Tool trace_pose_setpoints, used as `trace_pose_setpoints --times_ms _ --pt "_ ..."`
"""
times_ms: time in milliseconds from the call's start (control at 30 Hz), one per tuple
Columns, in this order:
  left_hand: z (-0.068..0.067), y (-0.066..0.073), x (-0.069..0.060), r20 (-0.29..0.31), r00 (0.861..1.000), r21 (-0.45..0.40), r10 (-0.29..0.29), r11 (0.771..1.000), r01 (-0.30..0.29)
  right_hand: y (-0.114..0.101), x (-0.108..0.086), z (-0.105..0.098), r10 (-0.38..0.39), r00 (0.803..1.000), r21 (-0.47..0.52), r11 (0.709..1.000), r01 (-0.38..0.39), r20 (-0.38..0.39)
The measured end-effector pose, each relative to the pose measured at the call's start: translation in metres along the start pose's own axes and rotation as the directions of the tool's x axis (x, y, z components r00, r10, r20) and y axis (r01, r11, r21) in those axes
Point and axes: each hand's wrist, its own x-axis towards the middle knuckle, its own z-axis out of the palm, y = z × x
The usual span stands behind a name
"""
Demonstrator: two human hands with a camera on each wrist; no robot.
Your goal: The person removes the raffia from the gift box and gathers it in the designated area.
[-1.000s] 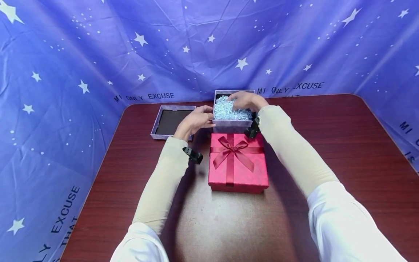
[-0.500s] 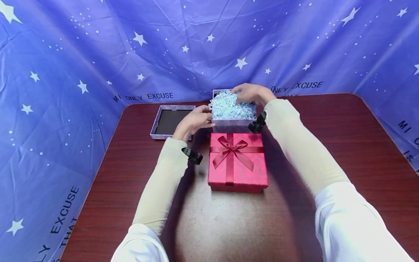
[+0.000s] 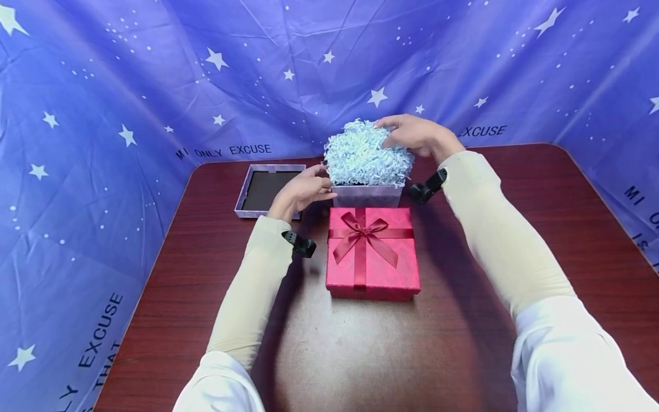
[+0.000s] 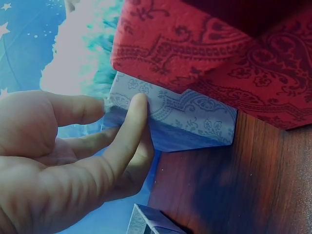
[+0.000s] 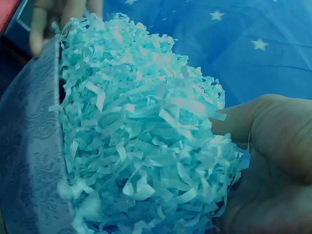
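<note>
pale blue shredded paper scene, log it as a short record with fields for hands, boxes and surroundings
right hand: grips the pale blue shredded paper
left hand: touches the left front corner of the grey-purple patterned box
paper position: bulges above that box's rim; the box's inside is mostly hidden
square red box: lid on, tied with a dark red satin bow, nearer the person
shallow grey-purple tray: dark inside, left of the patterned box
surface: reddish-brown wooden table
backdrop: blue-violet star-printed cloth
</note>
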Motion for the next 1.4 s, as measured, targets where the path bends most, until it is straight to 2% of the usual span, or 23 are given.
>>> trace_pose_setpoints --times_ms 167,367,700,867,1133,1400 --pt "-0.001 0.000 -0.001 0.015 1.000 -0.001 0.007 1.000 -0.007 0.003 -0.011 -0.007 0.005 1.000 0.093 0.996 -0.004 -0.019" --pt "0.000 0.000 0.000 0.010 1.000 0.006 0.010 1.000 -0.010 0.004 -0.025 -0.015 -0.017 1.000 0.227 0.974 0.023 -0.026" --pt "-0.001 0.000 -0.002 0.014 1.000 0.023 0.021 1.000 -0.022 0.020 -0.055 -0.033 -0.037 0.993 0.190 0.980 0.058 -0.115" --pt "0.000 -0.001 -0.001 0.013 0.999 0.015 0.030 0.999 -0.030 0.038 -0.070 -0.042 -0.049 0.986 0.197 0.977 0.080 -0.157" --pt "-0.001 -0.002 0.001 0.014 0.999 0.018 0.035 0.999 -0.036 0.079 -0.079 -0.053 -0.071 0.973 0.311 0.940 0.138 -0.218" --pt "-0.001 -0.001 0.000 0.019 0.999 0.030 0.037 0.999 -0.037 0.119 -0.090 -0.056 0.009 0.980 0.326 0.943 0.058 -0.200"
